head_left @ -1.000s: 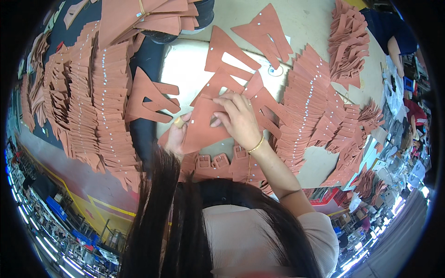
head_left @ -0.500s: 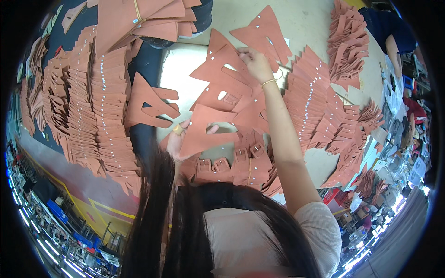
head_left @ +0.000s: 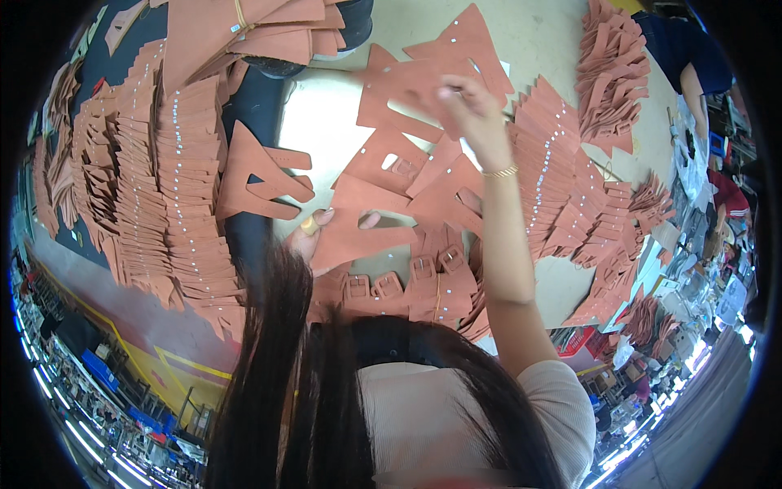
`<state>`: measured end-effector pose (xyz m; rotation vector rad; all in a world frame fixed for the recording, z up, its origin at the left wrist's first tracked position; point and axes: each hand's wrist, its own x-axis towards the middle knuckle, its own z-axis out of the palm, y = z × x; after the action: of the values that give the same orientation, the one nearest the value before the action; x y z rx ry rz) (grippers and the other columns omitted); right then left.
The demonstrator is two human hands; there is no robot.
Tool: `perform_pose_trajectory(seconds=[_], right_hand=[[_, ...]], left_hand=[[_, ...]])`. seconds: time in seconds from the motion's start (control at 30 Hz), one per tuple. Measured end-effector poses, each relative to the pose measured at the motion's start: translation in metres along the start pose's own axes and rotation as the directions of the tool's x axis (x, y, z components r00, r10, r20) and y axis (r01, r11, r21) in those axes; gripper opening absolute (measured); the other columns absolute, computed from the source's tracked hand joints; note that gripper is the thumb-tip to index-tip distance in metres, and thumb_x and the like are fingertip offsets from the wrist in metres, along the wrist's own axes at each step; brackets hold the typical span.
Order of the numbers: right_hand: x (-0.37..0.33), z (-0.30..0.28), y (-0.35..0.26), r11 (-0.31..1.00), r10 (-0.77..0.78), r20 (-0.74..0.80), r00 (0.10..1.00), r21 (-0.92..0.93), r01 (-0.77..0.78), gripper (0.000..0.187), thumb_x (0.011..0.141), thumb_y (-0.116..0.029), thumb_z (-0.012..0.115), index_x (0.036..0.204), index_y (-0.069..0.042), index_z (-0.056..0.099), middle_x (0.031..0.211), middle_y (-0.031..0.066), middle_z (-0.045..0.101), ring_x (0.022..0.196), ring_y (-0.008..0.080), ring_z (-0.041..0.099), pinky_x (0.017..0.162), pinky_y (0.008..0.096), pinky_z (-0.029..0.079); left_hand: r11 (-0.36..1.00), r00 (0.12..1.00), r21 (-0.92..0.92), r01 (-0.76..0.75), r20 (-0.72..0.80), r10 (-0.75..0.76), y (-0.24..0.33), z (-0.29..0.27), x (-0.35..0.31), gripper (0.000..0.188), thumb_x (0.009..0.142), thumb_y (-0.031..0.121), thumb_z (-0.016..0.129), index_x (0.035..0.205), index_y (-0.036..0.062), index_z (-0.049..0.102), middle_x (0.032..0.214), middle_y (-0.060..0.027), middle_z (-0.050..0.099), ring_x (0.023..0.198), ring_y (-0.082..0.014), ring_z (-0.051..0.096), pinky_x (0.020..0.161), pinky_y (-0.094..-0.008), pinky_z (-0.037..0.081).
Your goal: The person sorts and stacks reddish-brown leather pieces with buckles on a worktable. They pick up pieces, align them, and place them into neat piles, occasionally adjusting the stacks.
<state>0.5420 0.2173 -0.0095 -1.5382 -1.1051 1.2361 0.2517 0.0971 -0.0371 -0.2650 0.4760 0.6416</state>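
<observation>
My left hand, with a yellow cover on one finger, grips a reddish-brown cut leather piece with a slot; a fingertip shows through the slot. Up and to the right, my right hand is bent in a pinch at the edge of another leather piece, blurred by motion; its fingertips are partly smeared. Between the hands lie overlapping leather pieces, one with a buckle-shaped opening. Beyond my right hand rests a pointed leather piece. Leather straps with square buckles lie close to my body.
Long fanned rows of leather pieces fill the left side. Another fanned row and a heap stand to the right. A banded stack sits at the far left. Another person's arm shows at the far right.
My right hand has moved slightly right and toward me, and the leather piece at its fingers has shifted and turned. My left hand keeps its piece, moved only slightly.
</observation>
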Motion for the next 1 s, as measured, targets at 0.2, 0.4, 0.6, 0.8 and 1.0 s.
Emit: perform_pose_trajectory(seconds=[0.2, 0.4, 0.6, 0.8, 1.0], right_hand=[[-0.094, -0.080, -0.073, 0.995, 0.097, -0.048, 0.994, -0.012, -0.098, 0.023, 0.092, -0.008, 0.060, 0.112, 0.003, 0.062, 0.099, 0.0009, 0.065, 0.087, 0.0049, 0.057, 0.072, 0.0193, 0.046], [-0.118, -0.079, -0.036, 0.929, 0.323, 0.018, 0.946, -0.198, -0.313, 0.027, 0.090, -0.012, 0.063, 0.113, 0.001, 0.062, 0.100, 0.0072, 0.065, 0.088, 0.0138, 0.060, 0.079, 0.0259, 0.048], [-0.094, 0.000, -0.018, 0.907, -0.136, 0.187, 0.973, -0.371, 0.198, 0.035, 0.085, -0.017, 0.068, 0.116, -0.004, 0.062, 0.111, 0.0112, 0.063, 0.100, 0.0207, 0.059, 0.087, 0.0328, 0.046], [-0.053, 0.033, -0.009, 0.972, 0.140, 0.357, 0.923, -0.226, -0.060, 0.030, 0.089, -0.018, 0.064, 0.114, -0.001, 0.063, 0.084, 0.0026, 0.069, 0.075, 0.0091, 0.062, 0.070, 0.0243, 0.048], [0.031, 0.023, 0.038, 0.880, 0.033, 0.085, 0.996, -0.474, 0.012, 0.028, 0.084, -0.015, 0.066, 0.109, -0.002, 0.067, 0.095, 0.0135, 0.071, 0.082, 0.0186, 0.067, 0.077, 0.0298, 0.051]], left_hand=[[0.985, 0.987, -0.173, 0.017, -0.157, -0.045, 0.015, 0.008, -0.002, 0.057, 0.094, 0.025, 0.051, 0.139, -0.0029, 0.031, 0.139, -0.0234, 0.038, 0.135, -0.0361, 0.034, 0.113, -0.0534, 0.028], [0.999, 0.995, -0.030, -0.024, -0.093, 0.021, 0.023, 0.022, -0.002, 0.057, 0.095, 0.027, 0.049, 0.142, 0.0001, 0.031, 0.141, -0.0203, 0.037, 0.136, -0.0355, 0.034, 0.113, -0.0525, 0.029], [1.000, 0.997, 0.008, 0.027, -0.069, -0.027, 0.017, 0.037, 0.005, 0.055, 0.096, 0.027, 0.048, 0.141, 0.0003, 0.033, 0.143, -0.0190, 0.036, 0.136, -0.0372, 0.033, 0.111, -0.0533, 0.030], [0.999, 0.986, -0.024, 0.046, 0.161, -0.042, 0.039, 0.047, 0.007, 0.058, 0.096, 0.036, 0.047, 0.144, 0.0066, 0.032, 0.146, -0.0203, 0.034, 0.137, -0.0373, 0.031, 0.111, -0.0538, 0.030], [0.988, 0.989, 0.117, -0.103, -0.090, 0.114, 0.050, 0.034, 0.013, 0.056, 0.098, 0.043, 0.041, 0.143, 0.0110, 0.035, 0.147, -0.0184, 0.034, 0.135, -0.0351, 0.035, 0.108, -0.0520, 0.033]])
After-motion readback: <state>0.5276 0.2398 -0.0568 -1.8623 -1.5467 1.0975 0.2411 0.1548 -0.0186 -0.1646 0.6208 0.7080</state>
